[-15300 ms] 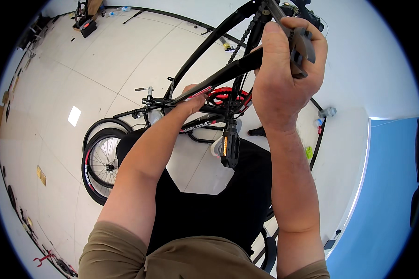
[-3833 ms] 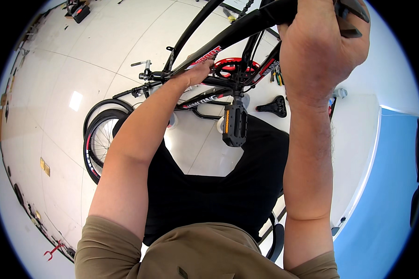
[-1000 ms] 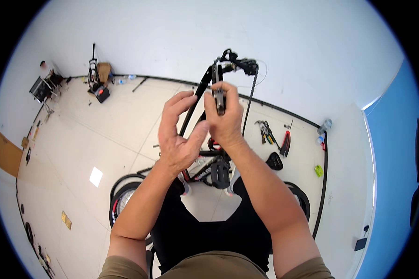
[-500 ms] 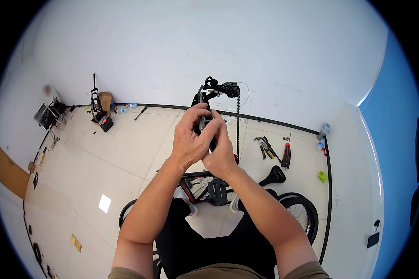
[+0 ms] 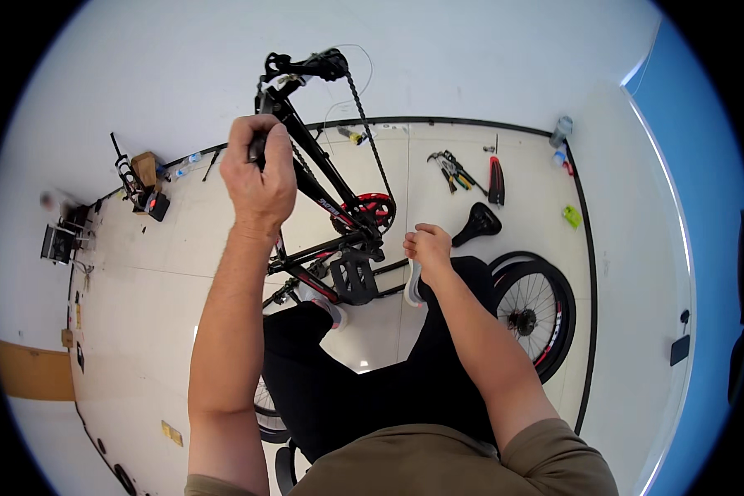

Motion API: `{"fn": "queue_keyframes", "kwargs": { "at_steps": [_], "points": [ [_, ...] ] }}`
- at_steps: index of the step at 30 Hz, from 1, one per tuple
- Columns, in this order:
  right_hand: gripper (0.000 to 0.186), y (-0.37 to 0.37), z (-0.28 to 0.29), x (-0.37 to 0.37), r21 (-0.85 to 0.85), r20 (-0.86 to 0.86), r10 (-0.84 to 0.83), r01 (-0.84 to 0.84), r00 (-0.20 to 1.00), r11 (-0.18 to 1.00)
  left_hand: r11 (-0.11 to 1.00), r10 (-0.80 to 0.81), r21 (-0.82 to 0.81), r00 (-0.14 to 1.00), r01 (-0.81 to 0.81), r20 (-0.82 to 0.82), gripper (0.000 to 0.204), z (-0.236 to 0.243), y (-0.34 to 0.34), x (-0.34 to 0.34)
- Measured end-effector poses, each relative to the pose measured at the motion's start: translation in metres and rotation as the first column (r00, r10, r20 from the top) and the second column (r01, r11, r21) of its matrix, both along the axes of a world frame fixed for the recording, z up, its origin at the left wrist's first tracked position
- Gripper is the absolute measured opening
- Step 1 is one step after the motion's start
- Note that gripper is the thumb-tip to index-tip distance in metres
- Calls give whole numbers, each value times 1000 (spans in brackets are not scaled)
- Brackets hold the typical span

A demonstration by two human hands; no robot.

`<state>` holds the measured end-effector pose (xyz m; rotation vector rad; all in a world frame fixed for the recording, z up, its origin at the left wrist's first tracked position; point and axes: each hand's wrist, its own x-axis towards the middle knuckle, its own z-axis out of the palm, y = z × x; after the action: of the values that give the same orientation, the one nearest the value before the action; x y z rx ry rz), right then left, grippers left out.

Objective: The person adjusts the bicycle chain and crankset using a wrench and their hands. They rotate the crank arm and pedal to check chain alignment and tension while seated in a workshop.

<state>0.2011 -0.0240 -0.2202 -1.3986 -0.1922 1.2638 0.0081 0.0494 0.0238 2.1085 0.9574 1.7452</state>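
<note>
My left hand point(image 5: 259, 169) is closed on a dark metal tool at the raised end of the black bicycle frame point(image 5: 326, 182), which leans left of centre. Above it are a rear derailleur point(image 5: 326, 64) and a hanging chain point(image 5: 365, 124). Lower on the frame are a red chainring point(image 5: 374, 208) and a black pedal point(image 5: 354, 277) between my knees. My right hand point(image 5: 426, 245) is lowered near my right knee, apart from the frame, fingers loosely bent with nothing visible in them.
Hand tools point(image 5: 453, 172), a red-and-black part point(image 5: 496, 180), a saddle point(image 5: 478, 223) and bottles point(image 5: 560, 132) lie right. A wheel point(image 5: 527, 318) sits by my right leg. At far left are a fork point(image 5: 128, 169), a box point(image 5: 145, 169) and a blurred seated person point(image 5: 66, 211).
My hands, together at the tool half a second ago, are now apart: the right has let go and dropped rightward, while the left, tool and frame top sit further up and left.
</note>
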Motion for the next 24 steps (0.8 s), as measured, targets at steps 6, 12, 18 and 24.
{"fn": "queue_keyframes", "kwargs": {
  "at_steps": [6,12,18,24],
  "points": [
    [29,13,-53,1,-106,-137,66,-81,988,991,999,-20,31,997,22,-72,6,3,2,-2],
    [24,28,-63,-32,-130,-66,174,-181,983,975,997,22,70,998,-18,-54,4,-3,0,-2],
    [23,42,-91,-49,-133,164,175,-154,971,979,990,-1,141,1000,3,-12,6,0,2,1],
    [37,39,-75,-35,-127,104,202,-188,974,974,983,-2,186,1000,6,-25,10,-4,7,-2]
  ]
}}
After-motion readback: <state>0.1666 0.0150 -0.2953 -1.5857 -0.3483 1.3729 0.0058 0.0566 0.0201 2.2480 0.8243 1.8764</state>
